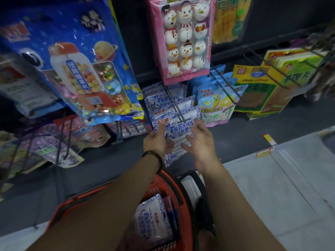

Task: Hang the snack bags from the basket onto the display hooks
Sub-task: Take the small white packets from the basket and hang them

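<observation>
A blue-and-white snack bag (pixel 178 131) hangs at the front end of a display hook (pixel 178 113), with more bags of the same kind behind it. My left hand (pixel 157 141) lies against the bag's left edge with straight fingers. My right hand (pixel 201 140) hovers spread at the bag's right side, fingers relaxed; whether it touches the bag is unclear. Below my arms stands the orange basket (pixel 174 185), holding another blue-and-white bag (pixel 154 220) and other packets.
Neighbouring hooks carry a large blue candy bag (pixel 78 69), a pink snowman pack (pixel 186 38), light-blue gummy bags (pixel 215 105) and yellow-green packs (pixel 262 91). Purple packets (pixel 54 145) hang lower left. Bare wire hooks (pixel 224 84) jut out on the right. Grey floor lies at right.
</observation>
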Available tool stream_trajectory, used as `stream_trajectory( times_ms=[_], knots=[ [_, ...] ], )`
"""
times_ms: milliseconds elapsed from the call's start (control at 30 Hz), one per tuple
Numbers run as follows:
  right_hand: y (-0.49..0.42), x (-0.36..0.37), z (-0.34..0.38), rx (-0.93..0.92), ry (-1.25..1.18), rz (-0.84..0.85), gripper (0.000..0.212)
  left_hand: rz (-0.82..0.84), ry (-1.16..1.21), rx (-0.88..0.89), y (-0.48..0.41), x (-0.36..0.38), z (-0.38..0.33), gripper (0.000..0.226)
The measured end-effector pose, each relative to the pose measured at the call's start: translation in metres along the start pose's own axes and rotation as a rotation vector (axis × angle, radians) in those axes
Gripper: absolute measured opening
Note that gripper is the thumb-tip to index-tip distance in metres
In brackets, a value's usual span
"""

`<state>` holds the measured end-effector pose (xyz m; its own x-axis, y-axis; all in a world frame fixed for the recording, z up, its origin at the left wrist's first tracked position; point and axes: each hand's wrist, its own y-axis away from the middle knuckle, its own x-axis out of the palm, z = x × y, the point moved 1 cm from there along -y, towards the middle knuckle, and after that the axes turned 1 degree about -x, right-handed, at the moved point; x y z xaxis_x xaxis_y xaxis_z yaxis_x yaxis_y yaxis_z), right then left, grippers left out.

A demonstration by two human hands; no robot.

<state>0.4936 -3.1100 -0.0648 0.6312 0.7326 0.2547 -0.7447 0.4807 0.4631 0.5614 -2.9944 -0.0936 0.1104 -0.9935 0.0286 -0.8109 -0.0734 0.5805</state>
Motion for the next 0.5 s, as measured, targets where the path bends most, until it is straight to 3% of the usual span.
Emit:
stream_trajectory(
  times_ms=[200, 333, 433, 500],
  knots=[
    [-0.009, 0.007, -0.015, -0.066, 0.368, 0.055, 0.042, -0.053, -0.062, 0.028, -0.013, 0.004, -0.012, 0.096],
    [-0.010, 0.010, -0.021, -0.086, 0.592, 0.148, 0.015, -0.012, -0.267, 0.164, -0.026, 0.002, -0.012, 0.081],
    [-0.005, 0.014, -0.026, -0.104, 0.735, 0.251, 0.032, -0.041, -0.329, 0.099, -0.024, -0.004, -0.011, 0.099],
    [0.002, 0.019, -0.027, -0.123, 0.839, 0.323, 0.041, -0.055, -0.331, 0.100, -0.021, -0.013, -0.014, 0.089]
  ],
)
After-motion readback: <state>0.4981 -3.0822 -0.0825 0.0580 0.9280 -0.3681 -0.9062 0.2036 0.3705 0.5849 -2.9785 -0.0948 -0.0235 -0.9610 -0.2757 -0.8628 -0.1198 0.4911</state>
